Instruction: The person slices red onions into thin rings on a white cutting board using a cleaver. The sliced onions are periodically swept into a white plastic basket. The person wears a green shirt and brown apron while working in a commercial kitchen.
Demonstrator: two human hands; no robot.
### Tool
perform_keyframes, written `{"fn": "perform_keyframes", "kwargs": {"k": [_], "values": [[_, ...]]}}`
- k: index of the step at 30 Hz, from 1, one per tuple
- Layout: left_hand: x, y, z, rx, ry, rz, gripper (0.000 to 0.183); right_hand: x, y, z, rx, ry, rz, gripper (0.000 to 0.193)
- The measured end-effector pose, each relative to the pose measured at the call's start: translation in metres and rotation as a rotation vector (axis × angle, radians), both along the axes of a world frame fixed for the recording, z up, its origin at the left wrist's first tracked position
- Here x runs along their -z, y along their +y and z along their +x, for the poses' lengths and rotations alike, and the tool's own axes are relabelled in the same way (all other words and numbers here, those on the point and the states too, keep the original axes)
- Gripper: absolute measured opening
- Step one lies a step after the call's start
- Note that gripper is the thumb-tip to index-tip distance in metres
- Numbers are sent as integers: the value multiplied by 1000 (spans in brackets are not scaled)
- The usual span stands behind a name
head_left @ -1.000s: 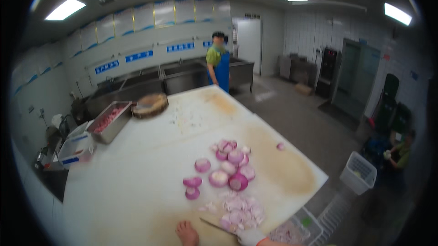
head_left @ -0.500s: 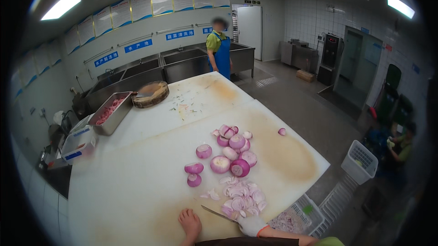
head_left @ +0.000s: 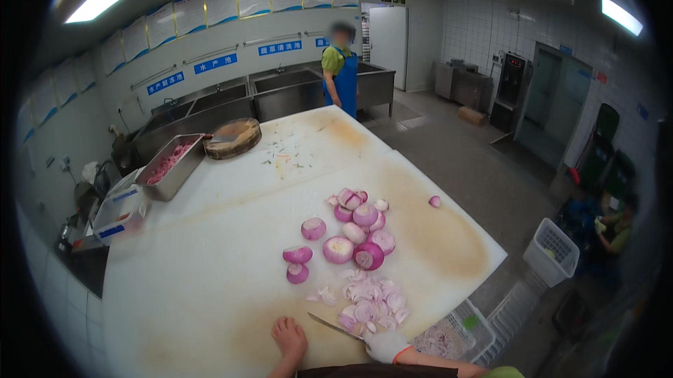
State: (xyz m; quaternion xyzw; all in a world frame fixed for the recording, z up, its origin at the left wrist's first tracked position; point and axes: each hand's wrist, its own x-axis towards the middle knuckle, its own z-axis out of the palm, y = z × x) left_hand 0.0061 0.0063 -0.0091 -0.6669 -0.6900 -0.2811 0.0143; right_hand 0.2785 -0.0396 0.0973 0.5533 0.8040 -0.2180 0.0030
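Observation:
My left hand (head_left: 289,336) is bare and rests on the white cutting board (head_left: 189,294), its fingers stretched out and holding nothing. In a white glove, my right hand (head_left: 386,346) grips a knife (head_left: 335,325) whose blade points left and away, low over the board. Just beyond the blade lies a pile of sliced red onion (head_left: 375,302), with a few loose slices (head_left: 324,296) to its left. Farther off sits a heap of halved and peeled red onions (head_left: 357,231). Two stacked onion pieces (head_left: 297,264) and a single onion (head_left: 313,228) stand left of the heap.
A basket of sliced onion (head_left: 442,339) stands below the board's right edge. At the far left are a metal tray of meat (head_left: 168,167), a clear plastic box (head_left: 120,214) and a round chopping block (head_left: 233,139). A person in a blue apron (head_left: 341,83) stands behind the table.
The view has shifted slightly. My hands, the knife and the onions stay essentially where they were; the person in the blue apron has turned a little.

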Motion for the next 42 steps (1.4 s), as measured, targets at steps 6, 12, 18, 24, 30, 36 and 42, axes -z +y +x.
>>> {"fn": "perform_keyframes", "kwargs": {"k": [6,12,18,24,30,36,42], "values": [[-4,-1,2,11,8,46,29,-1,-2,0,3,92,278,31],[-5,-2,-1,10,8,34,29,24,1,2,1,65,32,33],[-9,-4,3,20,16,54,28,7,-1,3,23,56,8,27],[-7,-3,1,3,14,-18,32,8,0,4,-2,51,-18,42],[-4,-1,0,7,36,3,32,2,1,3,-1,16,-35,42],[-8,0,1,-6,14,-27,32,14,0,4,2,93,81,27],[-10,-1,3,-7,9,-32,33,4,2,3,16,69,0,29]]}}
